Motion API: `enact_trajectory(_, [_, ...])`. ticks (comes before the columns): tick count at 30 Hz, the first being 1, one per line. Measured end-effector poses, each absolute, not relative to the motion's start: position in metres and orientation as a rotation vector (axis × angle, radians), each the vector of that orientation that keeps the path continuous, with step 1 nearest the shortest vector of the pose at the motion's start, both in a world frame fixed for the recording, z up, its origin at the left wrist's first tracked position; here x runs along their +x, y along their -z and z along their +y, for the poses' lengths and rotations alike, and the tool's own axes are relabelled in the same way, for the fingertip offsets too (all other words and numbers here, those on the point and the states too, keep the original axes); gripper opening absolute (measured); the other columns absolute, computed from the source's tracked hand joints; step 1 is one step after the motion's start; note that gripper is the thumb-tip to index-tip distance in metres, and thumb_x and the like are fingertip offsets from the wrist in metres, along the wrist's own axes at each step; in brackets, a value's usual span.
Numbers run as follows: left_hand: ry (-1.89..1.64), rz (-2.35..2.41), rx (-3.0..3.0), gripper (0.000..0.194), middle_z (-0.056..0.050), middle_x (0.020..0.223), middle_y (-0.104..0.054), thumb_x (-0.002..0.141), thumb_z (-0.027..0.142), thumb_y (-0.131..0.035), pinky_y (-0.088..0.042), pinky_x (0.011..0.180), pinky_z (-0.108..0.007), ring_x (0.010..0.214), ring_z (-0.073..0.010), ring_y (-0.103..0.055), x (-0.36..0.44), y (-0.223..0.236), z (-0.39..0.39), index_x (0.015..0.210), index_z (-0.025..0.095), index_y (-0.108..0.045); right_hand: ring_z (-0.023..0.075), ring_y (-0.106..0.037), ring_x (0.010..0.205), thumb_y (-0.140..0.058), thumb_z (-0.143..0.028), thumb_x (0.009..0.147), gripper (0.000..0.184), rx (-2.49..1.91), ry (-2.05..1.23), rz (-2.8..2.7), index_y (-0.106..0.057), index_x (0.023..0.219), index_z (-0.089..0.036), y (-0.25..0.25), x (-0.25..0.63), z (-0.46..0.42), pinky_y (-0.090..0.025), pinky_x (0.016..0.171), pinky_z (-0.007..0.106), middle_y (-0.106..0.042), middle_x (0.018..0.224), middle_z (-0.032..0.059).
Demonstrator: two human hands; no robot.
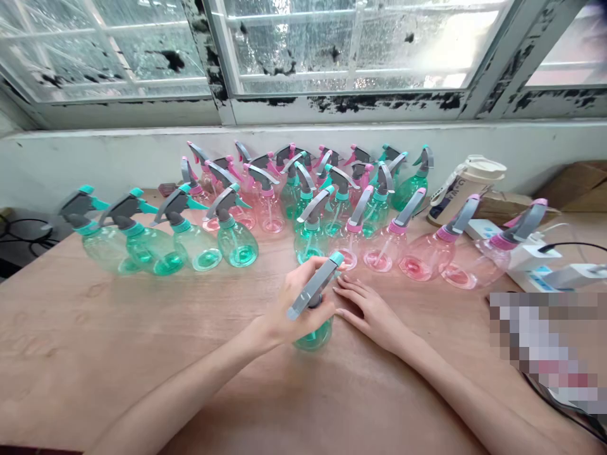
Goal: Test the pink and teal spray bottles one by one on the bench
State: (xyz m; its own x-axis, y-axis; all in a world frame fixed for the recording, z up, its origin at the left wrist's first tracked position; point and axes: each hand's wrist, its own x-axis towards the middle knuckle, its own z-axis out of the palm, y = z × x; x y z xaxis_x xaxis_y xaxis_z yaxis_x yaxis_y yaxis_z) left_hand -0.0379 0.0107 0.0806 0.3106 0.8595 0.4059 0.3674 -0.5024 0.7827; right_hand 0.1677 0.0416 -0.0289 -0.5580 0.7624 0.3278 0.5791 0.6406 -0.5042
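Note:
My left hand [296, 297] is wrapped round the neck of a green spray bottle [313, 338] with a grey and teal trigger head, near the middle of the wooden table. To the right of that bottle, my right hand [372, 313] lies on the tabletop with its fingers stretched out, the tips close to the bottle and holding nothing. Just beyond both hands stand a green spray bottle [310, 243] and a pink spray bottle [384, 246], part of a front row. Farther left is another green spray bottle [237, 243] in a line of green ones.
Behind the front row, several pink and green spray bottles [272, 212] crowd toward the wall under the window. A cream insulated flask [467, 186], a cardboard box [576, 186] and a white power strip [533, 272] with plugs and cables occupy the right side. A blurred-out patch covers the right edge.

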Motion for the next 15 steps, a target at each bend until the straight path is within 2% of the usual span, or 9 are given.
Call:
enact_trajectory(2, [-1.156, 1.043, 2.007, 0.046, -0.004, 0.1, -0.066, 0.07, 0.009, -0.05, -0.048, 0.063, -0.024, 0.063, -0.0096, -0.054, -0.038, -0.078, 0.015, 0.114, 0.02, -0.057, 0.0303, -0.044, 0.139, -0.055, -0.044, 0.094, 0.046, -1.041, -0.461, -2.342, -0.058, 0.134, -0.021, 0.03, 0.168, 0.042, -0.037, 0.114, 0.056, -0.052, 0.146, 0.0121])
enact_trajectory(4, [-1.175, 1.005, 1.992, 0.048, -0.004, 0.099, -0.065, 0.07, 0.009, -0.051, -0.047, 0.06, -0.022, 0.065, -0.0105, -0.055, -0.038, -0.076, 0.019, 0.116, 0.02, -0.056, 0.0302, -0.044, 0.139, -0.055, -0.044, 0.094, 0.046, -1.045, -0.46, -2.347, -0.058, 0.134, -0.021, 0.03, 0.168, 0.042, -0.037, 0.114, 0.056, -0.052, 0.146, 0.0122])
enact_trajectory(6, [-1.184, 0.97, 1.991, 0.047, -0.005, 0.099, -0.065, 0.07, 0.01, -0.052, -0.047, 0.06, -0.022, 0.07, -0.0124, -0.057, -0.038, -0.075, 0.021, 0.116, 0.02, -0.057, 0.0297, -0.044, 0.139, -0.054, -0.044, 0.095, 0.046, -1.051, -0.457, -2.353, -0.058, 0.134, -0.02, 0.03, 0.168, 0.042, -0.037, 0.114, 0.056, -0.053, 0.146, 0.0122])
enact_trajectory(10, [-1.138, 0.939, 2.012, 0.042, -0.005, 0.1, -0.064, 0.069, 0.008, -0.051, -0.048, 0.062, -0.024, 0.06, -0.0085, -0.052, -0.038, -0.078, 0.023, 0.11, 0.018, -0.059, 0.029, -0.044, 0.139, -0.053, -0.043, 0.096, 0.044, -1.055, -0.451, -2.352, -0.058, 0.133, -0.02, 0.028, 0.168, 0.041, -0.037, 0.115, 0.054, -0.054, 0.145, 0.0116])
enact_trajectory(15, [-1.188, 0.885, 2.075, 0.032, -0.005, 0.093, -0.065, 0.074, 0.011, -0.053, -0.051, 0.071, -0.029, 0.072, -0.0151, -0.061, -0.04, -0.082, 0.023, 0.105, 0.017, -0.058, 0.0293, -0.044, 0.139, -0.053, -0.043, 0.096, 0.044, -1.071, -0.456, -2.354, -0.057, 0.133, -0.022, 0.027, 0.169, 0.041, -0.037, 0.115, 0.055, -0.055, 0.144, 0.01])
